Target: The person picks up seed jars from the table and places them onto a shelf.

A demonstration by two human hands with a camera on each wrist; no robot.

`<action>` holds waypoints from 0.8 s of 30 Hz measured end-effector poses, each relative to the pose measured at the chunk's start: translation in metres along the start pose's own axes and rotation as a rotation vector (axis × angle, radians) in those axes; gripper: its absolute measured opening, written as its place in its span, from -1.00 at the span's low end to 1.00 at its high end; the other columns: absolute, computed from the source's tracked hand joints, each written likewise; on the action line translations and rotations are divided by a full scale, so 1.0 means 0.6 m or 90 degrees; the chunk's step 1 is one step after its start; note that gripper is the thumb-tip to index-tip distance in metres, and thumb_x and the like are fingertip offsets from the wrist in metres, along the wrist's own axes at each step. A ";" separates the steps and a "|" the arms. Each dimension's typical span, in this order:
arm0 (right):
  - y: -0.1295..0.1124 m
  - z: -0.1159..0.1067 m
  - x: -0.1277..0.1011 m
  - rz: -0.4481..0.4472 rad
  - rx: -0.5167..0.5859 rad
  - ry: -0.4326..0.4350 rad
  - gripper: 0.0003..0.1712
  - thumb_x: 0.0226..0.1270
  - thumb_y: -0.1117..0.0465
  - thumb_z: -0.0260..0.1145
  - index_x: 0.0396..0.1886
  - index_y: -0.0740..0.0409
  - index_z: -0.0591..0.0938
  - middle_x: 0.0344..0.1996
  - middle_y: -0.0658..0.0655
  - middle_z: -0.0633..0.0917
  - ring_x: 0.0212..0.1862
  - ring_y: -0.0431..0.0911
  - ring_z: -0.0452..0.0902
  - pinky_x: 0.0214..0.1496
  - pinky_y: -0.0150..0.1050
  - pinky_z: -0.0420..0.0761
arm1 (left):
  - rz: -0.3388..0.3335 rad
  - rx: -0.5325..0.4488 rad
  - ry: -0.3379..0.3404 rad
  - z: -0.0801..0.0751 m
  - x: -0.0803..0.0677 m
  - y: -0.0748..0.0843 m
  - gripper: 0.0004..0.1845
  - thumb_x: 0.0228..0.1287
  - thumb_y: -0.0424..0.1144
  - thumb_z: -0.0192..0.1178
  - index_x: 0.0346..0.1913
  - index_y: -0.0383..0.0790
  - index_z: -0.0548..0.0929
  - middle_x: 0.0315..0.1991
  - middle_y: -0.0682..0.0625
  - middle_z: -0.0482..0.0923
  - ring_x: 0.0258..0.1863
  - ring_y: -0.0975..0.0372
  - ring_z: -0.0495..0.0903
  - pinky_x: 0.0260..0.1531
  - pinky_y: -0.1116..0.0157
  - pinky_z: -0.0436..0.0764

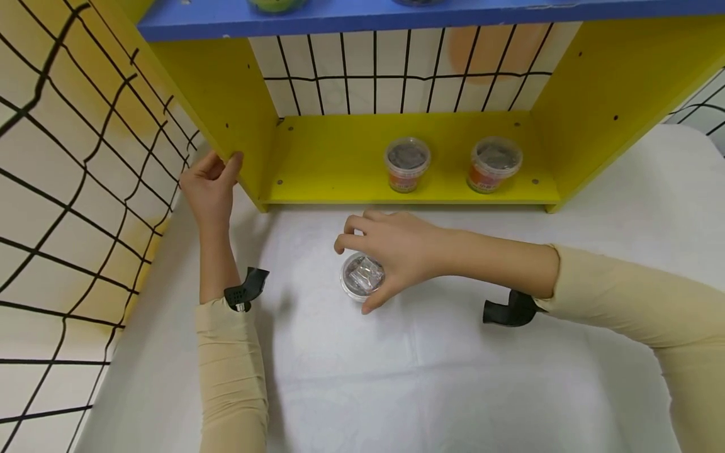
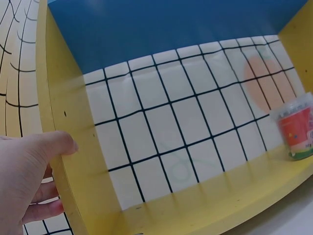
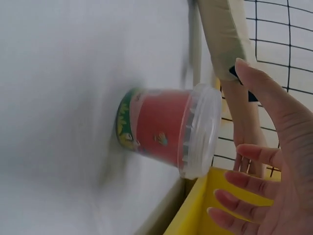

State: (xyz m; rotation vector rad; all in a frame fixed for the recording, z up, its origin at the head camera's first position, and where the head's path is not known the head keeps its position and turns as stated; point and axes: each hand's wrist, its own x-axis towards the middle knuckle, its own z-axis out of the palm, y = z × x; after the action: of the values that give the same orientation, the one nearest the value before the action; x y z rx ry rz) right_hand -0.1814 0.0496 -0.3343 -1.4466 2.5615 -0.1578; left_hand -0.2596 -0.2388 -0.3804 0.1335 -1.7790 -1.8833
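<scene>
My left hand (image 1: 211, 189) grips the edge of the yellow side panel (image 1: 218, 100) of a shelf unit. In the left wrist view the thumb lies on the panel's inner face and the fingers go round its outer side. A small clear-lidded plastic tub (image 1: 355, 281) with a red label stands upright on the white cloth in front of the shelf. Over it hovers my right hand (image 1: 399, 245), thumb and fingers spread to either side of the lid. The right wrist view shows a gap between the fingers and the tub (image 3: 161, 127).
Two similar tubs, one left (image 1: 406, 165) and one right (image 1: 494, 165), stand on the yellow bottom shelf (image 1: 334, 157). Above runs a blue shelf board (image 1: 351, 19) with partly visible things on it. A black wire grid (image 1: 73, 207) rises on the left. White cloth (image 1: 453, 390) covers the table.
</scene>
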 end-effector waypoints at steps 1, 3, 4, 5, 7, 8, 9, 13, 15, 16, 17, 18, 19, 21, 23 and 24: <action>-0.002 0.002 0.001 -0.002 -0.003 -0.004 -0.09 -0.25 -0.51 0.29 0.10 -0.15 0.41 0.01 -0.05 0.41 -0.03 -0.11 0.34 -0.23 -0.18 0.56 | -0.001 0.000 -0.001 0.000 0.000 0.000 -0.67 -0.04 -0.33 0.39 -0.12 -0.21 0.71 -0.30 -0.01 0.71 -0.39 0.29 0.67 -0.52 0.51 0.56; -0.004 0.005 0.002 -0.006 -0.007 -0.006 -0.10 -0.24 -0.50 0.29 0.10 -0.15 0.41 0.01 -0.05 0.41 -0.06 -0.12 0.33 -0.27 -0.22 0.55 | -0.003 0.003 -0.001 -0.001 0.000 0.000 -0.67 -0.03 -0.32 0.39 -0.11 -0.21 0.71 -0.30 -0.01 0.71 -0.39 0.28 0.67 -0.52 0.51 0.56; -0.005 0.006 0.003 -0.006 -0.006 -0.007 -0.11 -0.23 -0.50 0.30 0.09 -0.15 0.41 0.01 -0.06 0.41 -0.07 -0.13 0.33 -0.28 -0.23 0.54 | -0.005 0.007 -0.001 -0.001 0.000 0.000 -0.67 -0.04 -0.32 0.40 -0.11 -0.20 0.71 -0.30 0.00 0.71 -0.39 0.29 0.66 -0.52 0.52 0.56; -0.006 0.007 0.004 -0.007 -0.004 -0.007 -0.12 -0.23 -0.49 0.31 0.08 -0.15 0.41 0.01 -0.06 0.41 -0.07 -0.13 0.32 -0.28 -0.23 0.54 | -0.006 0.010 0.000 -0.001 0.001 -0.001 -0.67 -0.04 -0.32 0.40 -0.11 -0.20 0.71 -0.30 0.00 0.71 -0.39 0.29 0.66 -0.52 0.52 0.56; -0.008 0.008 0.005 -0.010 0.002 -0.006 -0.14 -0.22 -0.47 0.32 0.06 -0.14 0.42 0.00 -0.05 0.42 -0.08 -0.13 0.32 -0.29 -0.23 0.54 | -0.008 0.014 0.001 -0.001 0.001 -0.001 -0.67 -0.04 -0.31 0.40 -0.11 -0.20 0.71 -0.30 0.00 0.71 -0.39 0.29 0.66 -0.52 0.52 0.56; -0.009 0.008 0.006 -0.012 0.002 -0.007 -0.15 -0.21 -0.46 0.32 0.06 -0.13 0.42 -0.01 -0.05 0.42 -0.08 -0.13 0.33 -0.29 -0.23 0.54 | -0.006 0.012 0.002 -0.001 0.001 -0.001 -0.68 -0.03 -0.32 0.39 -0.12 -0.20 0.71 -0.31 0.00 0.71 -0.40 0.28 0.66 -0.52 0.51 0.56; -0.009 0.009 0.007 -0.013 0.002 -0.009 -0.16 -0.21 -0.45 0.33 0.05 -0.12 0.43 -0.01 -0.05 0.43 -0.08 -0.13 0.33 -0.30 -0.23 0.54 | -0.006 0.011 0.001 0.000 0.001 -0.001 -0.68 -0.03 -0.32 0.39 -0.12 -0.21 0.71 -0.31 0.01 0.71 -0.40 0.28 0.66 -0.52 0.51 0.56; -0.014 0.013 0.009 -0.023 -0.006 -0.013 -0.17 -0.18 -0.43 0.34 0.05 -0.09 0.44 -0.02 -0.04 0.44 -0.06 -0.13 0.35 -0.31 -0.22 0.54 | -0.007 0.001 -0.003 -0.001 0.001 -0.003 -0.68 -0.03 -0.32 0.39 -0.12 -0.21 0.71 -0.31 0.01 0.71 -0.39 0.28 0.66 -0.51 0.51 0.57; -0.016 0.016 0.010 -0.023 -0.013 -0.012 -0.17 -0.17 -0.42 0.33 0.06 -0.09 0.44 -0.01 -0.03 0.43 -0.05 -0.14 0.35 -0.33 -0.22 0.53 | -0.008 -0.002 -0.005 -0.001 0.002 -0.003 -0.68 -0.03 -0.32 0.39 -0.12 -0.21 0.71 -0.30 0.00 0.71 -0.38 0.27 0.67 -0.50 0.50 0.58; -0.017 0.017 0.011 -0.021 -0.015 -0.013 -0.17 -0.17 -0.42 0.33 0.06 -0.09 0.44 -0.01 -0.03 0.43 -0.05 -0.14 0.35 -0.34 -0.22 0.53 | -0.008 -0.002 -0.005 -0.001 0.002 -0.003 -0.67 -0.03 -0.32 0.39 -0.12 -0.21 0.71 -0.30 0.00 0.71 -0.38 0.27 0.67 -0.50 0.50 0.58; -0.018 0.018 0.011 -0.017 -0.016 -0.015 -0.18 -0.17 -0.42 0.33 0.06 -0.09 0.44 -0.02 -0.03 0.43 -0.05 -0.14 0.35 -0.36 -0.22 0.52 | -0.008 -0.001 -0.005 -0.001 0.002 -0.004 -0.67 -0.04 -0.32 0.39 -0.12 -0.20 0.71 -0.30 -0.01 0.71 -0.37 0.27 0.67 -0.50 0.51 0.57; -0.018 0.019 0.011 -0.012 -0.015 -0.018 -0.18 -0.17 -0.41 0.34 0.06 -0.08 0.44 -0.02 -0.03 0.43 -0.06 -0.14 0.35 -0.37 -0.22 0.51 | -0.008 -0.001 -0.006 -0.002 0.003 -0.004 -0.67 -0.04 -0.32 0.39 -0.12 -0.20 0.71 -0.29 -0.01 0.71 -0.37 0.27 0.67 -0.50 0.50 0.57; -0.019 0.020 0.012 -0.007 -0.013 -0.021 -0.19 -0.16 -0.40 0.34 0.06 -0.08 0.44 -0.02 -0.02 0.43 -0.06 -0.14 0.35 -0.38 -0.21 0.51 | -0.008 -0.001 -0.006 -0.002 0.003 -0.004 -0.67 -0.04 -0.32 0.39 -0.12 -0.20 0.71 -0.29 -0.02 0.71 -0.36 0.27 0.67 -0.49 0.50 0.58; -0.019 0.022 0.013 0.002 -0.010 -0.026 -0.20 -0.16 -0.39 0.35 0.05 -0.08 0.45 -0.03 -0.01 0.44 -0.07 -0.14 0.35 -0.40 -0.21 0.50 | -0.008 0.000 -0.008 -0.003 0.003 -0.005 -0.68 -0.03 -0.31 0.39 -0.12 -0.19 0.71 -0.28 -0.02 0.71 -0.35 0.26 0.67 -0.48 0.50 0.58; -0.019 0.024 0.014 0.010 -0.006 -0.030 -0.21 -0.16 -0.38 0.36 0.03 -0.07 0.45 -0.04 -0.01 0.44 -0.08 -0.13 0.36 -0.41 -0.22 0.50 | -0.008 0.002 -0.008 -0.003 0.004 -0.006 -0.68 -0.03 -0.31 0.39 -0.12 -0.18 0.71 -0.28 -0.02 0.71 -0.35 0.26 0.67 -0.48 0.50 0.58; -0.019 0.024 0.014 0.013 -0.005 -0.029 -0.22 -0.16 -0.37 0.36 0.03 -0.07 0.45 -0.05 -0.01 0.45 -0.09 -0.13 0.37 -0.41 -0.21 0.51 | -0.006 0.000 -0.009 -0.003 0.005 -0.006 -0.68 -0.03 -0.31 0.39 -0.12 -0.18 0.71 -0.27 -0.02 0.71 -0.35 0.26 0.67 -0.48 0.50 0.59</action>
State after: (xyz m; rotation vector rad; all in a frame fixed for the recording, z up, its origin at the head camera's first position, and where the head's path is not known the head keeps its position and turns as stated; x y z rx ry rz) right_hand -0.1732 0.0364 -0.3473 -1.4090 2.5421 -0.1107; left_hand -0.2622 -0.2419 -0.3833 0.1287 -1.7914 -1.8951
